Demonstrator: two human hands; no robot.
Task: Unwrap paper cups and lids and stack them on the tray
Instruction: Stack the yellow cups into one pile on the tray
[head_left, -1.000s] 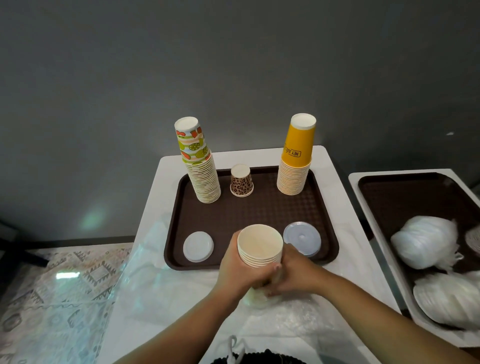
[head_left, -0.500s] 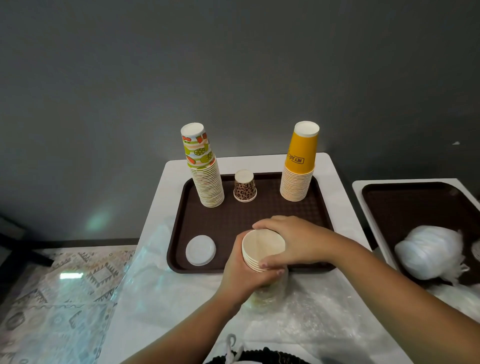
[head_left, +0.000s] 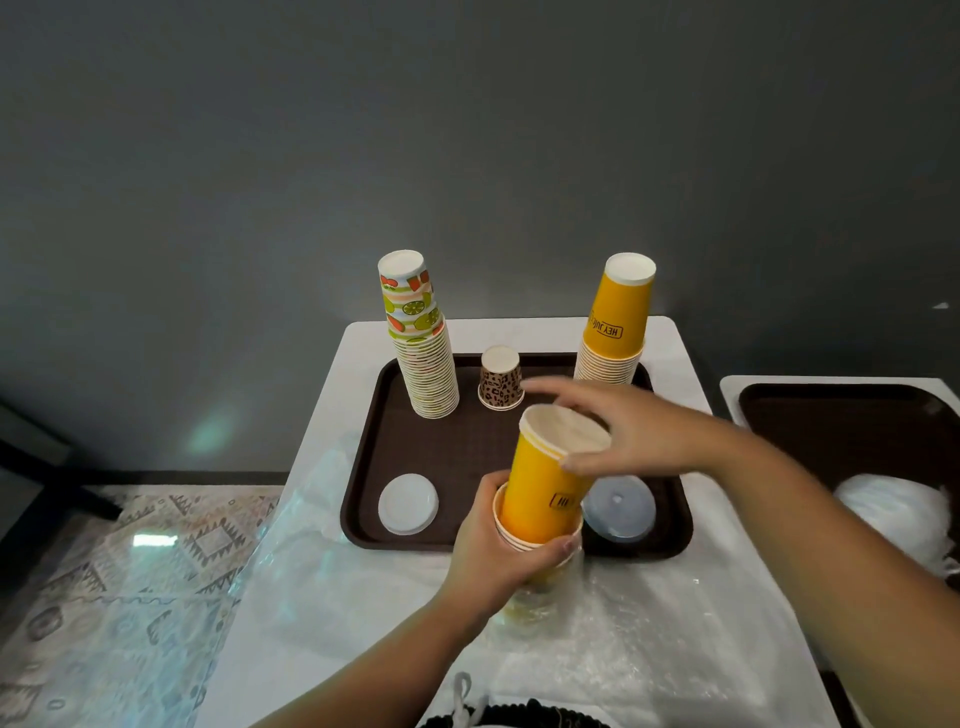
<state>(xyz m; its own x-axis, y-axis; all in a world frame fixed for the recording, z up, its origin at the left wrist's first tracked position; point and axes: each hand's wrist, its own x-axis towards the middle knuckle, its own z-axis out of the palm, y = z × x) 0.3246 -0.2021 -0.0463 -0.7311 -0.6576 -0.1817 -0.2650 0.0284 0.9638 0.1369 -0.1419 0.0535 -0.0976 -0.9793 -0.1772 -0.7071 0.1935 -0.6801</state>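
Note:
My left hand (head_left: 493, 558) grips a short stack of yellow cups still partly in clear wrap (head_left: 535, 603) at the table's front. My right hand (head_left: 628, 434) holds the rims of a few yellow cups (head_left: 545, 493), drawn halfway up out of that stack. Behind them lies the brown tray (head_left: 447, 452). On it stand a tall fruit-print cup stack (head_left: 423, 358), one small leopard-print cup (head_left: 500, 378) and a yellow cup stack (head_left: 615, 327), all upside down. A white lid (head_left: 408, 504) lies front left and a clear lid (head_left: 621, 512) front right.
Crumpled clear plastic (head_left: 322, 587) covers the white table's front and hangs off its left side. A second brown tray (head_left: 852, 415) at right holds wrapped bundles of white lids (head_left: 893, 512). A grey wall rises close behind the table. Patterned floor shows at lower left.
My right hand has lifted a few yellow cups up out of the wrapped stack, exposing their yellow sides. My left hand stays around the lower cups. The camera view has shifted slightly.

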